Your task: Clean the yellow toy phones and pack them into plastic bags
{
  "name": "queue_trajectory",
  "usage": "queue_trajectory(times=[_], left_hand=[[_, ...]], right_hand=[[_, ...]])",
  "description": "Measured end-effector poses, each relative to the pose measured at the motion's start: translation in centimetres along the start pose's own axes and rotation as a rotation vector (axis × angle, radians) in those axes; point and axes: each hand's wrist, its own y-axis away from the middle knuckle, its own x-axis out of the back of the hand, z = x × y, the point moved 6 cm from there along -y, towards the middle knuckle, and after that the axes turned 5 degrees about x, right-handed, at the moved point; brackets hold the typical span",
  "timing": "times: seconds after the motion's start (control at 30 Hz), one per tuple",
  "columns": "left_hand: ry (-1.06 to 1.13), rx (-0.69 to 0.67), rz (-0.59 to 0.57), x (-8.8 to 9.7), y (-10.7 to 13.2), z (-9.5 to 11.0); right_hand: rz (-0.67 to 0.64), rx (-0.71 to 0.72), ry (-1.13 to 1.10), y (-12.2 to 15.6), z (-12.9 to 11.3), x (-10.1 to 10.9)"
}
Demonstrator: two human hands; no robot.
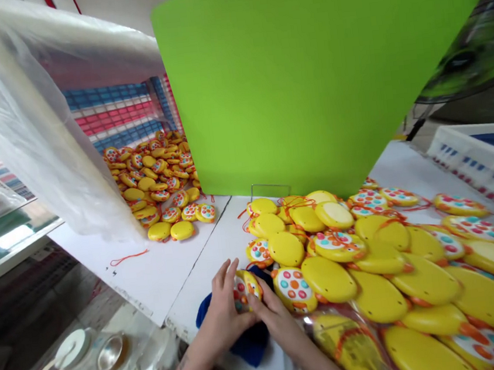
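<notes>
Between my two hands is a yellow oval toy (241,288) with a white face of colored dots and orange bits at its edge. My left hand (224,305) grips it from the left, fingers bent over its far side. My right hand (271,312) closes on its right edge, the thumb pressed on the front. Under both hands lies a dark blue cloth (253,349) on the white table (202,260). Right beside my right hand, a similar dotted toy (294,289) lies face up.
A heap of the same yellow toys (380,294) covers the table's right side, some with orange cords. More toys (153,177) spill from a plastic-lined container (47,129). A green board (306,78) stands behind. A white basket (483,166) and a fan (459,62) are at right.
</notes>
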Motion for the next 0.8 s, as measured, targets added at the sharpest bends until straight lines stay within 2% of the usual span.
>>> queue_trajectory(times=[0.17, 0.27, 0.37, 0.47, 0.57, 0.67, 0.8], left_hand=[[0.356, 0.180, -0.142, 1.5, -0.1, -2.0], [0.510, 0.279, -0.082, 2.0, 0.1, -2.6], [0.630, 0.304, -0.070, 1.7, 0.5, -2.1], [0.711, 0.244, -0.216, 0.6, 0.9, -0.7], [0.740, 0.200, -0.283, -0.3, 1.3, -0.1], [0.657, 0.183, -0.231, -0.6, 1.3, -0.4], [0.524, 0.189, -0.148, -0.4, 1.1, -1.0]], right_hand=[[0.055, 0.007, -0.081, -0.1, -0.8, 0.0], [0.072, 0.003, -0.198, 0.1, -1.2, -0.4], [-0.003, -0.046, -0.256, 0.3, -1.2, -1.3], [-0.011, -0.062, -0.226, 0.4, -1.1, -1.3], [0.078, -0.012, -0.117, 0.2, -1.4, -0.3], [0.105, 0.018, -0.044, 0.2, -1.7, 0.1], [0.122, -0.056, -0.178, 0.4, -1.1, -0.1]])
